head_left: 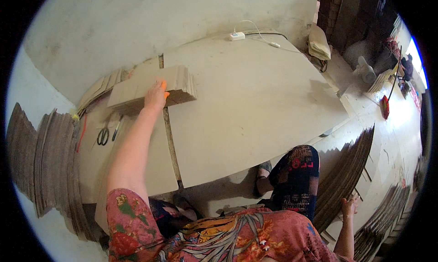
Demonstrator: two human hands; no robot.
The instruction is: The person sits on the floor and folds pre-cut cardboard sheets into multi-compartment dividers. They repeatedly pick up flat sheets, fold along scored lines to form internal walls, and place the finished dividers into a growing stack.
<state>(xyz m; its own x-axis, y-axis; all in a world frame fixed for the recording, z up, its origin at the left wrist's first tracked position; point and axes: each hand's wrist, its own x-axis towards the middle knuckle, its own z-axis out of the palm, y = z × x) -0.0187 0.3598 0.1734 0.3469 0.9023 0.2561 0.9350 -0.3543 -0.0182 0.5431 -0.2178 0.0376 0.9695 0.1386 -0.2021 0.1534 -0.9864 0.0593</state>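
My left hand [155, 97], with orange covers on its thumb and a finger, lies on top of a stack of cardboard sheets [137, 85]. The orange-tipped finger and thumb are a little apart, and the hand closes on no sheet that I can see. This stack lies flat at the left of the pale table [242, 116], across a dark gap between boards. Lower right, my right hand [350, 205] is held off the table with its fingers apart and nothing in it. A tall bundle of cardboard sheets [349, 171] stands beside it.
Black-handled scissors [103, 136] and a dark pen-like tool [117, 128] lie left of my forearm. More cardboard stacks line the far left [52, 161] and lower right [385, 221]. A white power strip [237, 36] with cables sits at the table's back edge, near a folded sack [319, 43].
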